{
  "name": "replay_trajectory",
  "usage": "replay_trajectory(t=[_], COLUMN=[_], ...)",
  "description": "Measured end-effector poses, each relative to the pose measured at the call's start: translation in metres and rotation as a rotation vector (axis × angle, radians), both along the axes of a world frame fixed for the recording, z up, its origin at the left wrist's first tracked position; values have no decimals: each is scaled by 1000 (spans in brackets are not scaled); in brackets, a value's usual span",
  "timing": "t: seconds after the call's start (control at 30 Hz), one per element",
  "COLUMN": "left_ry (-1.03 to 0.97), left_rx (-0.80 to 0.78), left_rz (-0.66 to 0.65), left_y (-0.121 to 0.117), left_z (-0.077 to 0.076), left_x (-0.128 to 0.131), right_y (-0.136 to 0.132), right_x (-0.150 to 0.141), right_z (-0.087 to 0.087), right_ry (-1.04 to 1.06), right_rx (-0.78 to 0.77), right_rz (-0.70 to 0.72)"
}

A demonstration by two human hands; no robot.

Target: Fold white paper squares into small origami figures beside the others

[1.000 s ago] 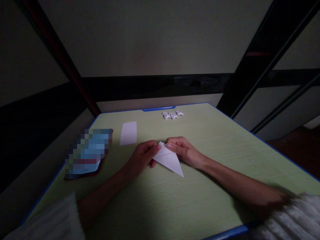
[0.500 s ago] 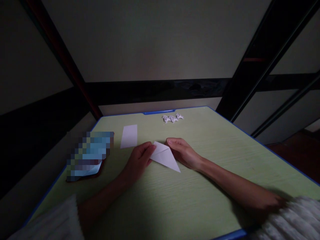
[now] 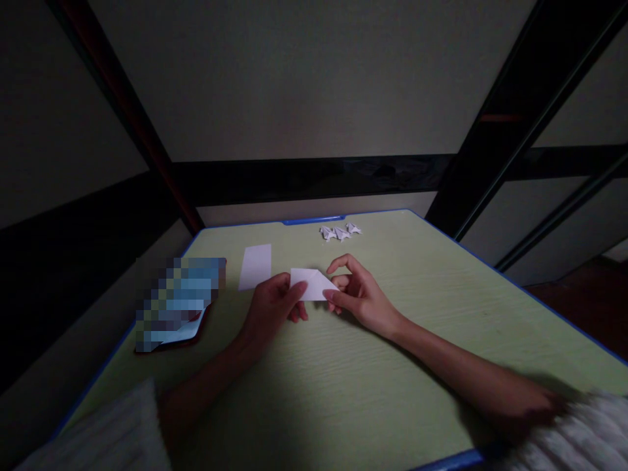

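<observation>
Between my hands, above the middle of the table, is a folded sheet of white paper (image 3: 313, 285) with a slanted right edge. My left hand (image 3: 273, 302) pinches its left end, the thumb lying on top and the other fingers behind. At the right corner, my right hand (image 3: 362, 296) has its thumb on the paper; its index finger is raised and curved away from the sheet. The underside of the paper is hidden, as are some of the fingertips beneath it.
A white paper sheet (image 3: 256, 266) lies flat beyond my left hand. Three small folded paper figures (image 3: 340, 233) sit near the table's far edge. At the left is a phone-like device (image 3: 184, 304) with a blurred screen. The green table (image 3: 441, 314) has a blue rim, with panelled doors behind.
The folded paper has turned, so its pointed end now lies to the right instead of toward me. My right hand has come from behind the paper to grip that corner.
</observation>
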State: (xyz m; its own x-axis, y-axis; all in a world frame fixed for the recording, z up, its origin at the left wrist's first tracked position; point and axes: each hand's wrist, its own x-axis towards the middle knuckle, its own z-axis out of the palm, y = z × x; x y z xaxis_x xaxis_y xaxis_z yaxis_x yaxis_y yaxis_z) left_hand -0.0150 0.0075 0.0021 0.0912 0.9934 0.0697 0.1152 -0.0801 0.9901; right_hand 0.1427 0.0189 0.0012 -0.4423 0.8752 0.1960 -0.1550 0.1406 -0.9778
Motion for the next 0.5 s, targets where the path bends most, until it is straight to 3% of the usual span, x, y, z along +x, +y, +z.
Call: replay_trajectory(t=[0.2,0.33,0.5], left_ry=[-14,-85,21], left_rx=[-32,-45,-81], left_rz=[39,59,-65], left_y=[1,2,-3], left_z=[1,0,0], left_x=[-3,-4,0], right_y=[3,9,12], right_x=[2,2,2], right_z=[-2,-4,-2], right_ry=[-64,12,124], right_rx=[149,174,118], right_rz=[18,-107,-250])
